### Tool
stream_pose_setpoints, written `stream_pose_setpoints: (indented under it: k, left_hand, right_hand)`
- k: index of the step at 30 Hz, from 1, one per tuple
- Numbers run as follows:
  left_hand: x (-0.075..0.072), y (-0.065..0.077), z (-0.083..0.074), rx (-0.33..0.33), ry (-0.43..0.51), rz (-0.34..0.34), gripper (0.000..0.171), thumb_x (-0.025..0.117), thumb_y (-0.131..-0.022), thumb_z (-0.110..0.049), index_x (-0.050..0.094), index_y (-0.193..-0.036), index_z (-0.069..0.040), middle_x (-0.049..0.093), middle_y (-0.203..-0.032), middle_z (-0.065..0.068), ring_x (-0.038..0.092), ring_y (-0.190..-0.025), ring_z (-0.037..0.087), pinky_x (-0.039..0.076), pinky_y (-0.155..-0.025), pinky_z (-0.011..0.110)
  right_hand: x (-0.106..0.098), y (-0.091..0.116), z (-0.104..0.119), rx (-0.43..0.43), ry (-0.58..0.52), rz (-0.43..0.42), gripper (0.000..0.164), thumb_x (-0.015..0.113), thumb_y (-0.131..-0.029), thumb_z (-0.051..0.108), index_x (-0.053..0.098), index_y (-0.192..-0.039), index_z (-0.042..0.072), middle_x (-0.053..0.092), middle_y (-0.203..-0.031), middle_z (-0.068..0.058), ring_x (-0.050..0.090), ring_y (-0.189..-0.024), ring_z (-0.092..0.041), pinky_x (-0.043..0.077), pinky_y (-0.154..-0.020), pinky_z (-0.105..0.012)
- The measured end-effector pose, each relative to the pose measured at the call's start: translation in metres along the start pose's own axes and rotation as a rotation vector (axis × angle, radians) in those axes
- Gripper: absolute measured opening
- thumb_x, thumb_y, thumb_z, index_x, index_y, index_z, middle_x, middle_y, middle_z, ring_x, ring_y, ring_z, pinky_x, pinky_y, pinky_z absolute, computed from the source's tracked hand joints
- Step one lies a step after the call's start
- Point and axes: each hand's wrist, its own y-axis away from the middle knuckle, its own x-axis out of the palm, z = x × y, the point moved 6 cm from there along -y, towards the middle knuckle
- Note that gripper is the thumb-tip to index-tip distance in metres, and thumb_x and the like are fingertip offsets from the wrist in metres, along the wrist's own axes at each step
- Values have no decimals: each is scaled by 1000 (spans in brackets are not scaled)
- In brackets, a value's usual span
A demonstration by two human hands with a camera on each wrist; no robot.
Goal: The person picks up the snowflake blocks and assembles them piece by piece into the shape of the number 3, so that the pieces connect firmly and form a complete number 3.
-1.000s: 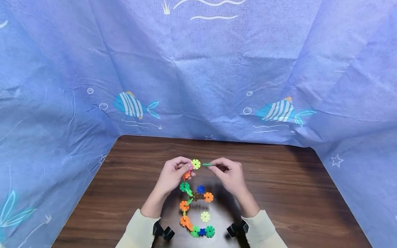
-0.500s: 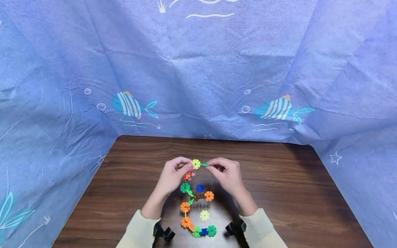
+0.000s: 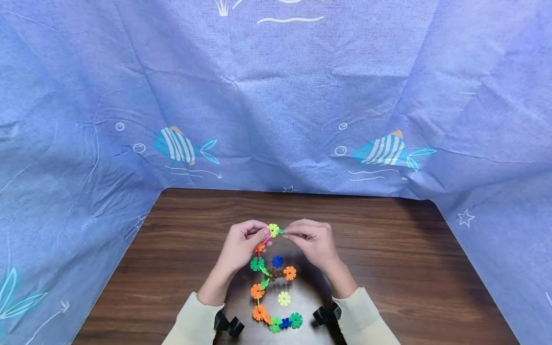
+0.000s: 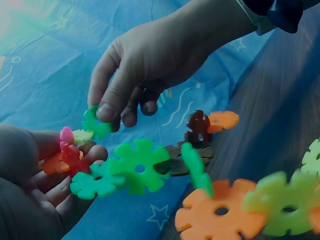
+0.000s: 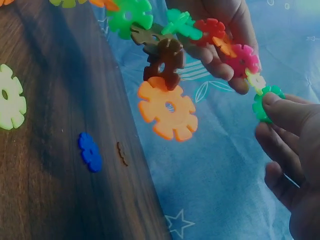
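My left hand [image 3: 241,245] pinches the upper end of a linked chain of flower-shaped plastic discs [image 3: 257,291], near a pink disc [image 5: 242,61]. Past those fingers a yellow disc [image 3: 273,230] sticks out. Between thumb and forefinger my right hand [image 3: 316,242] pinches a green disc [image 4: 93,125], held edge-on against the yellow disc's right rim. How deeply their slots engage I cannot tell. Below, the chain curves down in orange, green and blue discs, with a side branch of brown discs [image 5: 165,62] ending in an orange disc [image 3: 290,273].
A loose blue disc [image 3: 277,261] and a loose pale yellow disc [image 3: 284,299] lie on the dark wooden table [image 3: 194,268]. One small brown disc [image 5: 122,154] shows beside the blue one. A blue fish-print cloth [image 3: 276,120] hangs behind and at both sides.
My right hand has moved left, bringing the green disc from a gap away to contact with the yellow disc. The left hand keeps its hold, and the chain has shifted slightly downward.
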Motion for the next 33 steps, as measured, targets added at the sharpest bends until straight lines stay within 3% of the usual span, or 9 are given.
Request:
stream_pose_setpoints:
  k: [4,15,21,27,30,33]
  left_hand:
    - [0,1,0,-32,21,0,19,64,-102,-8,71,-109,8,73,-86,27,73,-68,16,61,-61,32]
    - [2,1,5,-61,69,-42,19,63,-102,-6,72,-106,11,74,-82,27,73,-65,17,61,-61,30]
    - [2,3,5,-80,75,-86,17,64,-101,-5,73,-105,9,74,-83,28,74,-67,25,62,-62,33]
    - [3,3,6,-77,90,-80,17,63,-101,-2,71,-106,12,74,-81,25,74,-66,18,61,-67,48]
    - [1,2,3,-57,71,-43,18,64,-100,-3,70,-108,11,74,-83,25,74,-68,17,62,-65,45]
    - [-2,1,1,-34,30,5,17,65,-101,-6,72,-108,8,75,-86,23,74,-70,18,62,-63,38]
  right_hand:
    - [1,1,1,-61,-53,-14,21,82,-75,-14,81,-87,2,78,-88,-11,76,-80,-24,60,-77,-24]
    - [4,5,3,-92,-46,-88,22,83,-70,-17,80,-84,0,78,-84,-14,76,-74,-28,60,-74,-24]
    - [7,7,2,-130,-6,-94,20,83,-72,-15,80,-84,1,78,-84,-12,76,-74,-23,60,-73,-23]
    - [10,6,4,-154,-19,-89,22,83,-71,-17,79,-85,0,78,-84,-13,76,-74,-23,60,-71,-24]
    - [8,5,1,-84,-29,-61,20,84,-74,-12,80,-87,2,78,-86,-11,76,-76,-22,61,-71,-24]
    - [6,7,-7,77,-41,-19,16,85,-79,-2,81,-92,7,79,-88,-7,76,-78,-16,61,-70,-25]
